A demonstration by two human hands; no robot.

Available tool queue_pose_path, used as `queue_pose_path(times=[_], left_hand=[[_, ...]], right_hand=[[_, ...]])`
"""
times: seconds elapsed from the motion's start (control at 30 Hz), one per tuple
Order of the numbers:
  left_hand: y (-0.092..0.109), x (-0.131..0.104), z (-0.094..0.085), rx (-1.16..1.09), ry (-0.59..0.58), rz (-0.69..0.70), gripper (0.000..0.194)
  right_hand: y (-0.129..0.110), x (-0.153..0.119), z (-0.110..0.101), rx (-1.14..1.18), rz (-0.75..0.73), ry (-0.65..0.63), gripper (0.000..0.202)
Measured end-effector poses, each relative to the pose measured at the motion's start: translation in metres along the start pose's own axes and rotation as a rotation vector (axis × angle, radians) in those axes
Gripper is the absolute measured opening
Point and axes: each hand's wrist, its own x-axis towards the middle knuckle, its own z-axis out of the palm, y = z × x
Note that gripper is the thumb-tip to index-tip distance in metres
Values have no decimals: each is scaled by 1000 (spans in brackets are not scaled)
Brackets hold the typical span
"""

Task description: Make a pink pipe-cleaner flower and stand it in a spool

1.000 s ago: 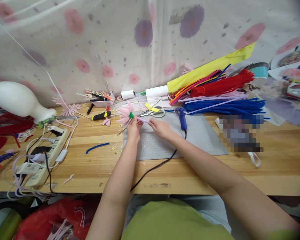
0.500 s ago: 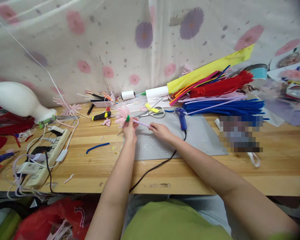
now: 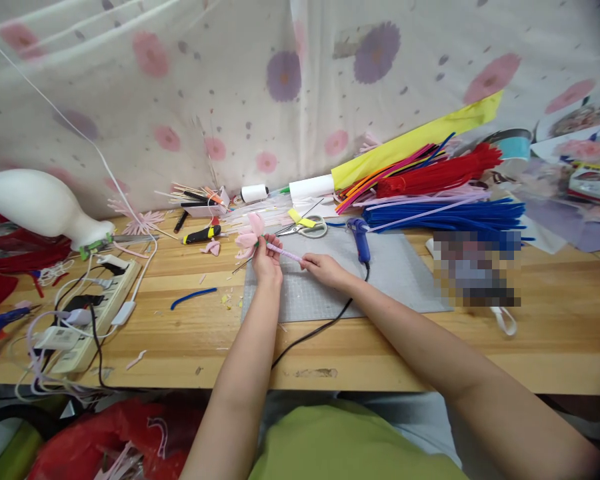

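Note:
A pink flower (image 3: 250, 237) with a green base and a pale purple wrapped stem (image 3: 286, 253) is held over the left part of a grey cutting mat (image 3: 405, 273). My left hand (image 3: 269, 262) is closed around the stem just below the petals. At the stem's far end, my right hand (image 3: 324, 269) pinches it between thumb and fingers. Behind the hands lie scissors (image 3: 314, 227) with a yellow strip (image 3: 301, 218) on them. A blue glue gun (image 3: 362, 243) rests on the mat to the right of my right hand.
Blue (image 3: 445, 215) and red craft stems (image 3: 440, 172) lie at the back right. A yellow-black cutter (image 3: 201, 235) and a short blue stem (image 3: 193, 297) are on the left, beyond them a power strip (image 3: 100, 320) with cables and a white foam head (image 3: 35, 200).
The flower has turned so its petals point more up and left, and less of the green base shows. My left hand has rolled slightly and moved right. The view has shifted a little.

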Motion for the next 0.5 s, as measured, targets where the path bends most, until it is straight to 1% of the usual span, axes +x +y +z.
queue_pose_path(times=[0.1, 0.13, 0.17, 0.2, 0.3, 0.37, 0.43, 0.5], left_hand=[[1, -1, 2, 41, -147, -20, 11], [0, -2, 3, 51, -179, -23, 11], [-1, -3, 3, 58, -188, -17, 11], [-2, -4, 3, 59, -171, -2, 11], [-5, -5, 3, 68, -50, 65, 10], [-3, -5, 3, 81, 11, 98, 11], [1, -4, 3, 91, 50, 124, 13], [6, -4, 4, 105, 63, 131, 15]], right_hand=[[5, 1, -5, 52, 63, 3, 29], [6, 2, -7, 74, 78, 0, 31], [7, 3, -8, 95, 84, -8, 32], [8, 4, -9, 116, 81, -18, 33], [7, 5, -8, 166, 52, -71, 35], [5, 4, -5, 169, 23, -91, 34], [2, 2, -2, 137, -13, -58, 32], [0, -1, 0, 89, -28, -1, 31]])
